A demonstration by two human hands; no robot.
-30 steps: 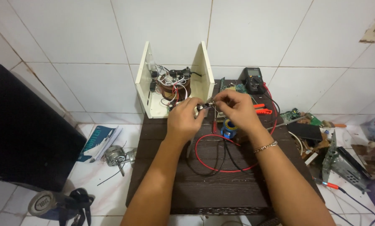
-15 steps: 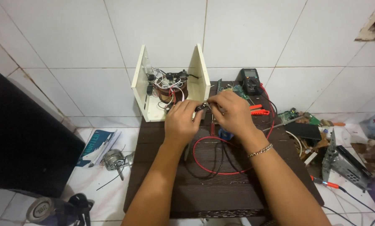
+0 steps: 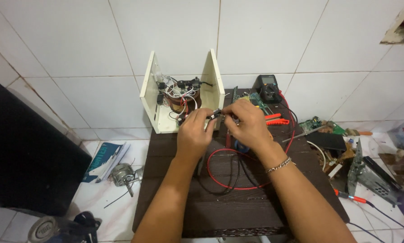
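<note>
A black case [image 3: 22,157] stands at far left by a small motor [image 3: 121,174]. On the dark table [image 3: 238,211], the left hand [image 3: 194,132] and right hand [image 3: 247,123] both pinch one small dark part [image 3: 217,112], held just before the open cream box [image 3: 181,96]. A multimeter [image 3: 268,87] sits behind, to the right.

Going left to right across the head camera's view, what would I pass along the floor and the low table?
Black panel → blue booklet → small motor → left hand → right hand → orange-handled pliers → green circuit board → metal bracket.
</note>
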